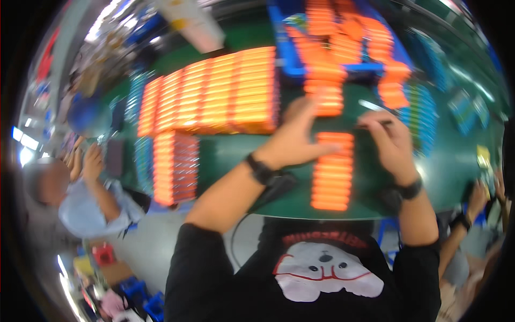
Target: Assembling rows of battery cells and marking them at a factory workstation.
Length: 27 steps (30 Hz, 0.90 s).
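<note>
An orange ribbed pack point(332, 180), like a row of joined cylinders, lies on the green table in front of me. My left hand point(292, 134) is open, its thumb over the top of that pack. Its other fingers stretch to a second orange ribbed pack point(326, 102) hanging over the near edge of the blue bin point(292, 70); blur hides whether they touch it. To the right, my right hand point(391, 139) pinches a slim pale-and-dark stick-like tool point(370, 105), its tip pointing up and left. The tool's exact kind is too blurred to tell.
Rows of orange packs point(209, 94) stand at left, with a shorter orange block point(174, 169) nearer. Blue ribbed packs point(421, 118) lie at right. A co-worker point(91, 198) sits at far left; another person's hand point(477, 198) shows at far right.
</note>
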{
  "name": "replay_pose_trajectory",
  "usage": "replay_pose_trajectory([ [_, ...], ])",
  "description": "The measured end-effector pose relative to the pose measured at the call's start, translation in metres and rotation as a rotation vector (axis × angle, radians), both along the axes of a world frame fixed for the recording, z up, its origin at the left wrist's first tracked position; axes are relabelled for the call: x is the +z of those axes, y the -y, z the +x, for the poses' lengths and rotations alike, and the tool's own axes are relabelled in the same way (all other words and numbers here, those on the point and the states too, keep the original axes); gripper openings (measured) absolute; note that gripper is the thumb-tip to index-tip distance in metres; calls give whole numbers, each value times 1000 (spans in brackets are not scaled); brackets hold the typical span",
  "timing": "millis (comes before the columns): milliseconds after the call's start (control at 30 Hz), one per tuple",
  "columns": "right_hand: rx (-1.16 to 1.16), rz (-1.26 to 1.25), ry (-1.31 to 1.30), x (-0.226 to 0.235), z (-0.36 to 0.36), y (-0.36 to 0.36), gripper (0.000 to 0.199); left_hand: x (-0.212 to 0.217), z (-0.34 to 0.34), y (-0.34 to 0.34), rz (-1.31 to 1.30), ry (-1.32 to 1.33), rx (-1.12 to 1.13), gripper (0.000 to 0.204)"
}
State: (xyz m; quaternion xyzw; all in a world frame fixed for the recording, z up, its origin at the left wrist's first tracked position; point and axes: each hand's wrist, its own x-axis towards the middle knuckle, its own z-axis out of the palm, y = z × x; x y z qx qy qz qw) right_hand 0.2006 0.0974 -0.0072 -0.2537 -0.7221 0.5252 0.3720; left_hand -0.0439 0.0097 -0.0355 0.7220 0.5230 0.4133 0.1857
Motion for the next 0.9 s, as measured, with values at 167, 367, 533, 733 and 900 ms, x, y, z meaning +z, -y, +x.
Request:
replay_pose_trajectory([
  [167,290,30,-97,0,8,-3,13,34,18,22,-127,53,-215,112],
  [367,595,-592,-3,21,25,13,18,24,34,33,-163,213,-306,114],
  [533,1001,-620,182,25,24,23,23,30,26,10,-281,512,-165,100],
  [733,953,-686,394,11,14,20,23,30,23,2,-346,-282,19,90],
  [900,1110,-569,734,31,19,2,26,28,24,-1,-363,-352,32,91],
])
